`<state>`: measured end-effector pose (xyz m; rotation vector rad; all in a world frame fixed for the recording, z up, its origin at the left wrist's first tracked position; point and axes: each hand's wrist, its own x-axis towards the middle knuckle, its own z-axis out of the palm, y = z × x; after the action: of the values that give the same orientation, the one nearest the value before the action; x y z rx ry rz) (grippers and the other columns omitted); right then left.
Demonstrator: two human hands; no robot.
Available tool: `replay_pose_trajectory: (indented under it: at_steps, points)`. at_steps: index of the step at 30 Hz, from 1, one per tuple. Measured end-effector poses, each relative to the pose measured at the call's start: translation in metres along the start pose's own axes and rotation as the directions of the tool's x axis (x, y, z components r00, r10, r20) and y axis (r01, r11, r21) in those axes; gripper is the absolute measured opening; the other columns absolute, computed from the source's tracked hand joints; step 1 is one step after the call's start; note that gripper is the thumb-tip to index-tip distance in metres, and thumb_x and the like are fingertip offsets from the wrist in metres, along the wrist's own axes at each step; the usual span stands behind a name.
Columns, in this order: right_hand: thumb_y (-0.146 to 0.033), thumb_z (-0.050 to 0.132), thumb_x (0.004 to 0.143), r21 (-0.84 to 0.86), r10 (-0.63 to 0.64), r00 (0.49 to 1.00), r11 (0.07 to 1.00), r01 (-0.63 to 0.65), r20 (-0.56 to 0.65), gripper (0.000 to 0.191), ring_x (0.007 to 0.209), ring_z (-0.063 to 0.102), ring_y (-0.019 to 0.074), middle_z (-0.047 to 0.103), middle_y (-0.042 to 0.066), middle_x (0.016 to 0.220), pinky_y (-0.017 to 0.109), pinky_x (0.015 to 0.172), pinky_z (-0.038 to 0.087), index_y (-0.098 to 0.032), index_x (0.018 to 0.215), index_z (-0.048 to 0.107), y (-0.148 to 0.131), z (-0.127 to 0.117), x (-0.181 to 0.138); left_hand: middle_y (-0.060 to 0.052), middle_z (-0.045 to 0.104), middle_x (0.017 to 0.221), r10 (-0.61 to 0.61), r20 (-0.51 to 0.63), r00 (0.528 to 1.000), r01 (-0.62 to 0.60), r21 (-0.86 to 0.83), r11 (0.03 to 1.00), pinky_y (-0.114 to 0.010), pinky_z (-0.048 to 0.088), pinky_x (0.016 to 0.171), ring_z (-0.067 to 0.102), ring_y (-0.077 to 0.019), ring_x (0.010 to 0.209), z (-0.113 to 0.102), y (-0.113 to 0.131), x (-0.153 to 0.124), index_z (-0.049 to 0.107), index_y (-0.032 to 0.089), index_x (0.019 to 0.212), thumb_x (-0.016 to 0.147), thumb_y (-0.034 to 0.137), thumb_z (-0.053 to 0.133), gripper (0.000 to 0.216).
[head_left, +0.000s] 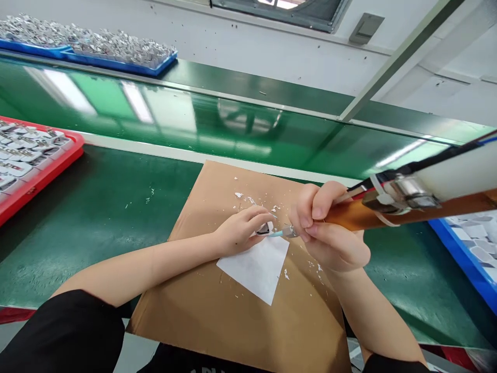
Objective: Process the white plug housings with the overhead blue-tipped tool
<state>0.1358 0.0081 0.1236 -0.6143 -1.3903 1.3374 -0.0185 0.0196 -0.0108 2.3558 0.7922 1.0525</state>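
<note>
My left hand point(246, 230) is closed on a small white and dark part point(266, 228), pinched between thumb and fingers over the cardboard. Most of that part is hidden by the fingers. In my right hand point(330, 225) is a glue dispenser with an orange-brown barrel point(355, 213). Its pale blue nozzle tip point(276, 234) points left and is at or very near the small part; whether they touch I cannot tell. Beneath my left hand lies a white sheet of paper point(258, 267), on a brown cardboard sheet point(233, 316).
White scraps point(238, 195) are scattered on the cardboard. At the left is a red tray point(46, 171) of white and metal parts. A blue tray point(462, 259) of white pieces stands at the right. Blue trays point(155, 70) of metal parts sit on the back ledge beyond the green belt point(233, 119).
</note>
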Motion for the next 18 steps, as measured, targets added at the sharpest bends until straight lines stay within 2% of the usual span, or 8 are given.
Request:
replay_pose_trajectory:
  at_steps: [5, 9, 18]
  points:
    - [-0.015, 0.065, 0.066, 0.009, 0.033, 0.999, 0.999, -0.033, 0.009, 0.018, 0.039, 0.034, 0.0073, 0.047, -0.004, 0.059, 0.026, 0.038, 0.029, -0.024, 0.068, 0.050, 0.0000, 0.0010, -0.0005, -0.008, 0.063, 0.108, 0.004, -0.039, 0.999, -0.006, -0.048, 0.999, -0.028, 0.052, 0.075, 0.061, -0.0170, 0.093, 0.0004, 0.0019, 0.0004, 0.047, 0.022, 0.115, 0.090, 0.026, 0.055, 0.026]
    - [-0.013, 0.065, 0.068, 0.003, -0.016, 1.000, 1.000, 0.016, 0.016, 0.017, 0.041, 0.035, 0.0077, 0.045, -0.003, 0.058, 0.025, 0.037, 0.028, -0.023, 0.069, 0.052, 0.0005, 0.0014, 0.0000, -0.007, 0.064, 0.107, 0.006, -0.093, 0.996, -0.011, -0.053, 0.999, -0.026, 0.052, 0.071, 0.063, -0.0162, 0.090, 0.0019, 0.0039, -0.0012, 0.046, 0.022, 0.111, 0.089, 0.031, 0.060, 0.028]
    - [-0.003, 0.058, 0.063, 0.032, -0.009, 0.998, 0.999, 0.007, 0.058, 0.025, 0.039, 0.037, 0.0063, 0.050, -0.004, 0.057, 0.022, 0.033, 0.027, -0.025, 0.075, 0.056, -0.0013, -0.0008, 0.0016, -0.006, 0.068, 0.102, 0.039, -0.153, 0.987, -0.055, -0.106, 0.993, -0.026, 0.054, 0.077, 0.066, -0.0161, 0.094, 0.0007, 0.0044, -0.0005, 0.047, 0.020, 0.114, 0.088, 0.032, 0.064, 0.033]
